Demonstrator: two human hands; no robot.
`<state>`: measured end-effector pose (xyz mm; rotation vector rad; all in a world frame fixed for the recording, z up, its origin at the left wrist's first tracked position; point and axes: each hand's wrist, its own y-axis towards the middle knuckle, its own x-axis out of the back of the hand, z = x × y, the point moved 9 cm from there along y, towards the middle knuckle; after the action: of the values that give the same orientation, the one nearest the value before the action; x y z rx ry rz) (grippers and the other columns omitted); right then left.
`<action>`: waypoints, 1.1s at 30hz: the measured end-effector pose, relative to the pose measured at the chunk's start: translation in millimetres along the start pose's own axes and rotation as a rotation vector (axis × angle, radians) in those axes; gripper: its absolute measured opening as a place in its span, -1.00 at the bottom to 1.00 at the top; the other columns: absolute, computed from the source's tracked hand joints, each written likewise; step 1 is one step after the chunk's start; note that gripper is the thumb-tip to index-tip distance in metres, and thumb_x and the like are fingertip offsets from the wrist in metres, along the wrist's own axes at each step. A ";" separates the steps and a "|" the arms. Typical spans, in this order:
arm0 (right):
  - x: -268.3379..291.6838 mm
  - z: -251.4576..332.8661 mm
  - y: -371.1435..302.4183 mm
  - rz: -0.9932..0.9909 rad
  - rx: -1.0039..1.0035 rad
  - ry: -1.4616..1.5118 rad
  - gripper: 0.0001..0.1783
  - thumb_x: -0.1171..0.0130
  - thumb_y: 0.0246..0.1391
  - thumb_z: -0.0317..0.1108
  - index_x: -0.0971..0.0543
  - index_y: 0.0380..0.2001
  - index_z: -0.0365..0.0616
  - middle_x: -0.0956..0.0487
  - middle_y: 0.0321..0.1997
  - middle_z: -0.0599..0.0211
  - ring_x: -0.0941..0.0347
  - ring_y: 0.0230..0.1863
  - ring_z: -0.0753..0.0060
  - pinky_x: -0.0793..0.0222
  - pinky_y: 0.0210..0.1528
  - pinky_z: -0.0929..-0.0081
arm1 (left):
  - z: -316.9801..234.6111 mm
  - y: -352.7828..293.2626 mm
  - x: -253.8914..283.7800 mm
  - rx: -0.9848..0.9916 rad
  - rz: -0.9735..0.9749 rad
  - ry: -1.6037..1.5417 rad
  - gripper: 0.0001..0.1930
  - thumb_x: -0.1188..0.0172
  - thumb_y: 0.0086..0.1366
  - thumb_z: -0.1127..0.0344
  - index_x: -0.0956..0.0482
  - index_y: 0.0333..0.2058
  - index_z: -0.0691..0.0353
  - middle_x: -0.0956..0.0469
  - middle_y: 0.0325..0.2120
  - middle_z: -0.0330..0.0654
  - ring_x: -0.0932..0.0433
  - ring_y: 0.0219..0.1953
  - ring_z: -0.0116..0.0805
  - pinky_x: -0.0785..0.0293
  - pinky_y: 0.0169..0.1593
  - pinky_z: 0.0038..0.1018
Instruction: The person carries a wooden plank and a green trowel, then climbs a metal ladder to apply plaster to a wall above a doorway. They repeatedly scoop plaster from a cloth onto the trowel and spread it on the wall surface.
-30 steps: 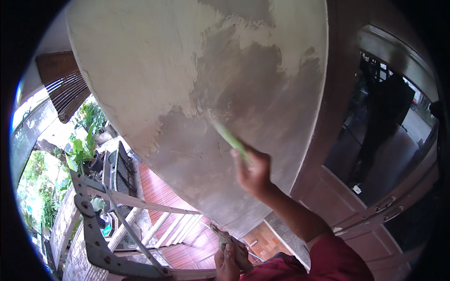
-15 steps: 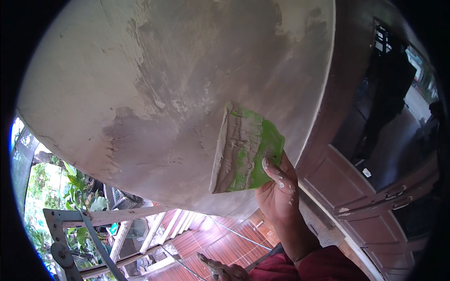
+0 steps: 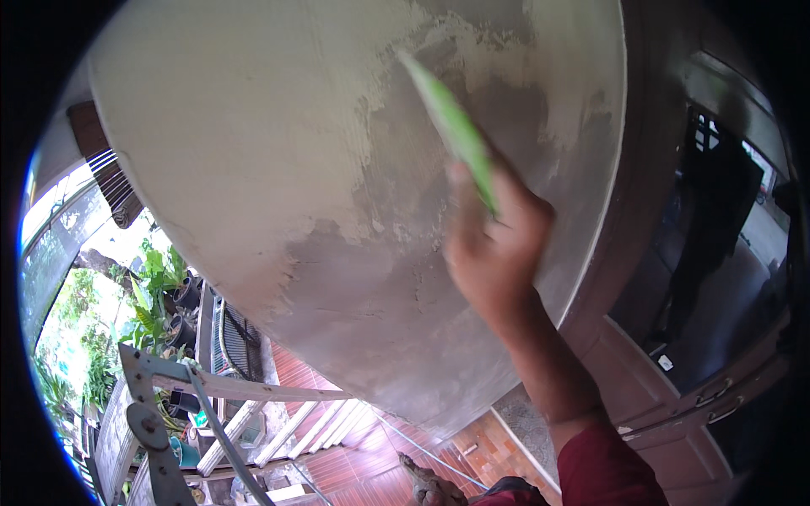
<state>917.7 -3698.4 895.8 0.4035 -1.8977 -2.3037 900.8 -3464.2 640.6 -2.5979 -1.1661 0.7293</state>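
My right hand (image 3: 498,244) is closed around a green plastic putty spreader (image 3: 460,126), blurred by motion and seen nearly edge-on. The spreader's far edge is at or close to a broad pale plastered surface (image 3: 228,143); I cannot tell whether it touches. Grey-brown putty patches (image 3: 346,270) cover the middle and right of that surface, with ragged borders against the paler area. At the lower edge, my left hand (image 3: 432,491) shows only in part, smeared with putty. Its fingers are mostly cut off, so what it holds cannot be made out.
A metal ladder (image 3: 253,388) stands at the lower left, over a red tiled floor (image 3: 337,468). Potted plants (image 3: 156,295) and a dark metal rack (image 3: 236,341) are beyond it. To the right is a brown panelled door (image 3: 650,363) with dark reflective glass and metal handles.
My right hand has moved up with the spreader and turned it from face-on to edge-on. The view has shifted, with the surface, ladder and plants now farther right.
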 end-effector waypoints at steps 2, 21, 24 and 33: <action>-36.2 21.8 19.0 0.066 0.175 -0.089 -0.45 -0.06 -0.15 -0.70 -0.42 0.04 -0.34 -0.47 0.06 -0.09 -0.45 0.07 0.06 -0.41 0.05 0.27 | -3.7 -2.2 -0.3 -0.022 0.025 -0.006 -0.62 0.18 0.41 0.01 -0.35 -0.39 0.21 -0.28 -0.71 -0.29 -0.25 -0.72 -0.49 -0.11 -0.69 -0.56; -60.5 79.0 -81.0 0.526 0.032 0.056 -0.43 -0.12 -0.07 -0.60 -0.38 0.11 -0.30 -0.48 0.02 -0.16 -0.50 0.00 0.12 -0.44 -0.05 0.34 | -3.5 -18.9 -9.6 -0.087 0.129 0.094 -0.57 0.25 0.42 -0.02 -0.37 -0.37 0.24 -0.34 -0.67 -0.25 -0.30 -0.68 -0.43 -0.23 -0.57 -0.51; -25.2 63.9 -55.2 0.307 -0.258 0.213 -0.57 -0.05 0.04 -0.62 -0.47 0.04 -0.28 -0.59 -0.18 -0.05 -0.60 -0.24 0.17 -0.45 -0.31 0.52 | -3.2 -12.1 -3.0 -0.146 0.079 0.275 -0.59 0.23 0.42 0.01 -0.38 -0.32 0.27 -0.35 -0.61 -0.24 -0.37 -0.56 -0.36 -0.36 -0.40 -0.45; -120.6 110.8 6.1 0.361 0.530 -0.213 -0.45 -0.04 -0.07 -0.54 -0.40 0.09 -0.29 -0.38 0.16 -0.11 -0.27 0.24 0.02 -0.17 0.25 0.10 | 3.6 -11.5 3.0 -0.112 0.041 0.304 -0.48 0.33 0.42 -0.03 -0.41 -0.14 0.34 -0.46 -0.45 -0.15 -0.44 -0.38 -0.31 -0.40 -0.24 -0.41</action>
<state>1000.9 -3563.0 935.8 -0.1431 -2.4359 -1.6568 893.2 -3454.3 640.7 -2.7069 -1.0910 0.2675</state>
